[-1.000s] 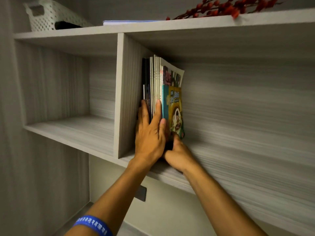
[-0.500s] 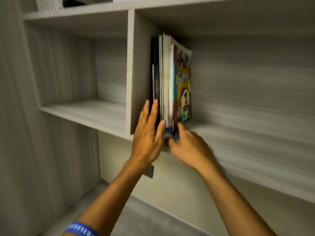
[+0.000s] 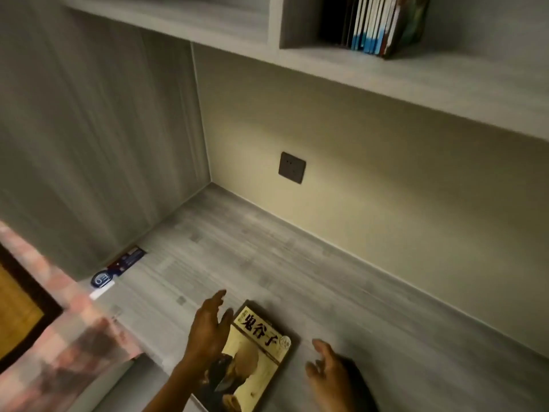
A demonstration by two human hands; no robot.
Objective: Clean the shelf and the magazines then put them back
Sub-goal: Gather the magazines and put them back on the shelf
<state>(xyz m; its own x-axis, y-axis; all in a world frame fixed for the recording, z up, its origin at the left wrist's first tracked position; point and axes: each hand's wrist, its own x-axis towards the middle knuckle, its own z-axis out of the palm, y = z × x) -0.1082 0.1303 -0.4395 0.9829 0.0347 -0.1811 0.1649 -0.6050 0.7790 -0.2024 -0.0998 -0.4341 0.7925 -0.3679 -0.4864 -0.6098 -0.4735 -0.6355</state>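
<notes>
- Magazines (image 3: 377, 23) stand upright in a row in the shelf (image 3: 416, 78) compartment at the far top, packed against its left divider, spines facing out, the rightmost one leaning a little.
- One book with a yellowish cover (image 3: 252, 361) and large dark characters lies flat on the grey wood-grain desk surface (image 3: 297, 263) at the near edge, well apart from the shelved row above.
- Left hand (image 3: 208, 331) hovers over the left edge of that cover, fingers straight and loosely spread, gripping nothing; whether it touches the cover I cannot tell.
- Right hand (image 3: 332, 370) sits just right of the cover, fingers relaxed and slightly bent, holding nothing, apart from the book.
- A dark wall socket (image 3: 292, 168) is set in the beige wall between the shelf and the desk surface.
- A small blue and white label or card (image 3: 118, 267) lies at the far left of the surface, against the side panel.
- Blurred pinkish fabric (image 3: 59, 337) fills the near left corner.
</notes>
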